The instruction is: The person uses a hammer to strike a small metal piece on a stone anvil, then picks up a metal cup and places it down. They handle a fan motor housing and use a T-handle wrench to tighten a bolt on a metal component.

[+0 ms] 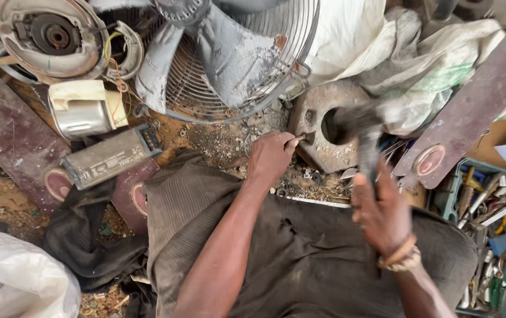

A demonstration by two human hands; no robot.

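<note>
Soft daylight, motion-blurred right hand (382,215)

Dirt floor (5,197) strewn with debris, wire fan guard (247,70) lying flat, crumpled white sacks (417,53) — tool tray (488,206) at the edge, daylight.

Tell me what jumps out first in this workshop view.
The right hand swings a motion-blurred hammer at centre right, above a worn metal block. The left hand pinches a small part against that block. Behind them, a big wire-caged fan fills the top middle, and a tray of tools sits at far right.
</note>
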